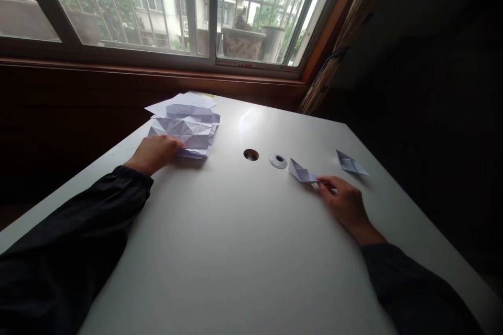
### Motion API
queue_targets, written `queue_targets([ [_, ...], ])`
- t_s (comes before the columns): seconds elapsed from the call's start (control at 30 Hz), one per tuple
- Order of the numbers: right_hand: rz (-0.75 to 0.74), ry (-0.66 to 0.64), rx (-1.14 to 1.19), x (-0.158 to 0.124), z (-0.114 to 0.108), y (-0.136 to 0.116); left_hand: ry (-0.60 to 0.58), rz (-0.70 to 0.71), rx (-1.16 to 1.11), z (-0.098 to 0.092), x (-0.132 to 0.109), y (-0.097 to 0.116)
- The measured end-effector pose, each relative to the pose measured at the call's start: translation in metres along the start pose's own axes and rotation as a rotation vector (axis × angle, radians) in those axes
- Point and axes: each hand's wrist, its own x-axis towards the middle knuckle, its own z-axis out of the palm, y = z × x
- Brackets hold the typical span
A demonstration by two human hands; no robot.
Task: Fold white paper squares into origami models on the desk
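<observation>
My left hand (155,153) is at the near left corner of a pile of creased paper sheets (192,133). Its fingers are curled over the paper's edge, and the thumb side faces the table's middle. A pinch of thumb and fingers in my right hand (343,200) holds one tip of a folded paper boat (302,172), which sits at or just above the tabletop. Farther right lies a second folded paper boat (351,162), apart from my hand.
The white table (236,251) has a round cable hole (251,155) with a loose grommet cover (279,161) beside it. Flat sheets with writing (192,100) lie behind the creased pile. A barred window (176,10) and a curtain (334,57) stand beyond the far edge.
</observation>
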Motion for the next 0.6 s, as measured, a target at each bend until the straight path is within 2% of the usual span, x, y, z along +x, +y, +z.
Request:
queue_targets([
  [0.17,0.009,-0.009,0.017,0.001,-0.004,-0.007,-0.181,0.164,-0.124,0.009,0.006,-0.016],
  [0.27,0.005,-0.008,0.078,0.004,-0.007,-0.024,-0.112,0.272,-0.195,0.001,0.005,-0.003],
  [0.33,-0.006,-0.018,0.147,0.006,-0.008,-0.045,0.021,0.356,-0.304,-0.007,0.002,0.023],
  [0.4,-0.021,-0.05,0.248,0.005,-0.007,-0.07,0.103,0.387,-0.53,-0.012,-0.005,0.059],
  [0.5,-0.062,-0.075,0.394,0.001,-0.008,-0.108,0.024,0.442,-0.828,-0.007,-0.021,0.115],
  [0.6,-0.05,-0.097,0.518,-0.007,-0.011,-0.135,-0.009,0.474,-1.094,0.004,-0.037,0.155],
])
